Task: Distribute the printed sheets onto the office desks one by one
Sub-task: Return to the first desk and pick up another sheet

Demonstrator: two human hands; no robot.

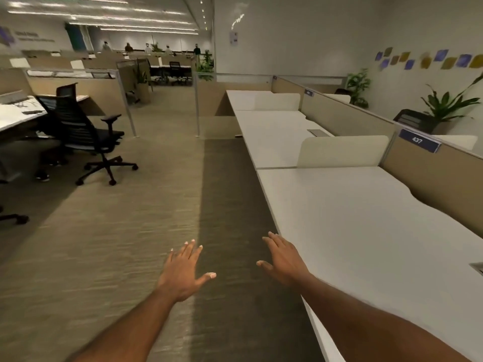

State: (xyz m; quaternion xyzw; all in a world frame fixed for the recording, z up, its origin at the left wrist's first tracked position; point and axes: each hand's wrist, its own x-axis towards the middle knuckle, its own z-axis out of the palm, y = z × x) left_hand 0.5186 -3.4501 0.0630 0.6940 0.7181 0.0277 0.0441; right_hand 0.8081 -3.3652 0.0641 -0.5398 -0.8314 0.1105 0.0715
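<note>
Desks run lengthwise fwd | L hand splayed wide | R hand splayed wide

We see an open-plan office. Partitioned white desks fill the right; a swivel chair stands at left

The desk tops are plain white, backed by tan partition panels with a navy number plate lettered in white. At nine o'clock a black mesh office chair stands on beige streaked carpet, crossed by a darker grey-brown strip. At two o'clock the pale wall carries blue and mustard paper squares.
</note>
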